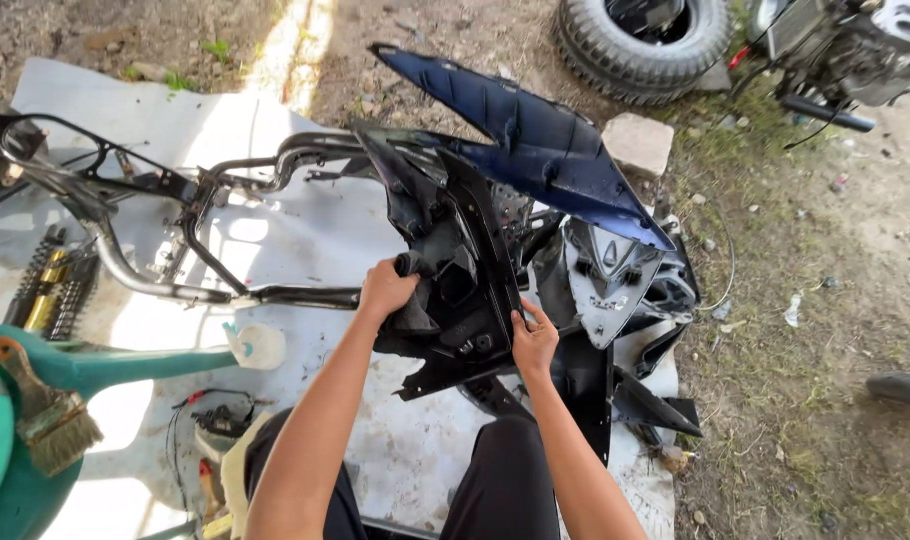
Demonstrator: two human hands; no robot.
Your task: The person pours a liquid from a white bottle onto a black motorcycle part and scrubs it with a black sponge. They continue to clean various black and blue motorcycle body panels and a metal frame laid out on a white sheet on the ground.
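I hold a black plastic scooter body panel (453, 262) upright in front of my knees. My left hand (386, 288) grips its left side near a dark rounded part. At the panel's lower right edge, my right hand (533, 338) has its fingers wrapped around the rim. A dark blue fairing panel (535, 150) leans behind and to the right of the black one. A grey-and-black pointed cover (605, 270) lies just right of my right hand.
A bare scooter frame (205, 200) lies on a white sheet (305, 240) at left, with shock absorbers (50, 285) beside it. A teal chair with a brush (45, 410) stands at lower left. A tyre (643, 45), engine parts (845, 50) and a stone block (639, 142) sit farther back on dirt.
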